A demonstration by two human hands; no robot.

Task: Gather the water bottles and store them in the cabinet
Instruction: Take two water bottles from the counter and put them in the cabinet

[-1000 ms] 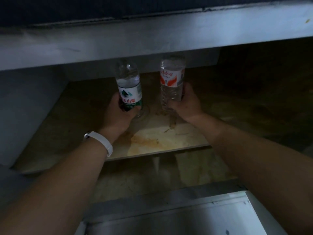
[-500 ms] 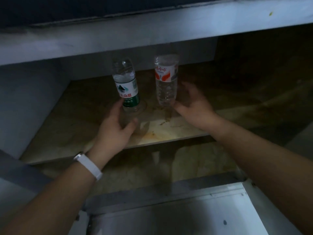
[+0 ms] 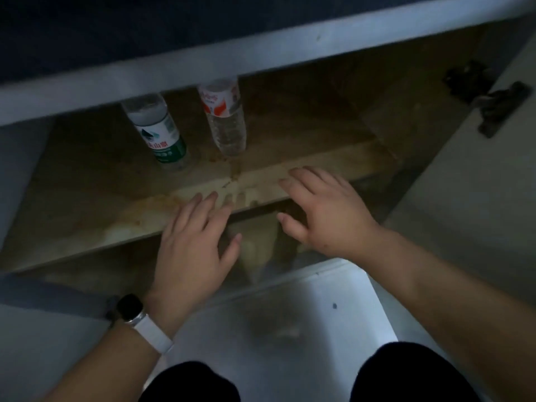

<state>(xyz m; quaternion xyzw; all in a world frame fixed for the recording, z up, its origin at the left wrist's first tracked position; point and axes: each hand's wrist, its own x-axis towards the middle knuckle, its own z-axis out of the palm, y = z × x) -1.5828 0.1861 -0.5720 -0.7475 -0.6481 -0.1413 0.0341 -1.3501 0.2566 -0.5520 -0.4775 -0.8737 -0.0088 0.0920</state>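
Two clear water bottles stand upright side by side on the stained wooden shelf (image 3: pixel 87 204) inside the open cabinet. The left bottle (image 3: pixel 162 134) has a green and white label; the right bottle (image 3: pixel 226 123) has a red and white label. Their caps are hidden behind the cabinet's grey top rail (image 3: pixel 261 56). My left hand (image 3: pixel 194 242), with a white-strapped watch on its wrist, hovers over the shelf's front edge with fingers spread. My right hand (image 3: pixel 324 213) is beside it, fingers also spread and empty. Both hands are apart from the bottles.
The cabinet door (image 3: pixel 478 184) stands open at the right, with dark hinges (image 3: pixel 493 100) near its top. A lower compartment lies under the shelf. The pale floor (image 3: pixel 290 314) is below, and my dark knees show at the bottom edge.
Both hands let go of the bottles and drew back toward me past the shelf's front edge. The bottles stay standing on the shelf. The camera tilted further down.
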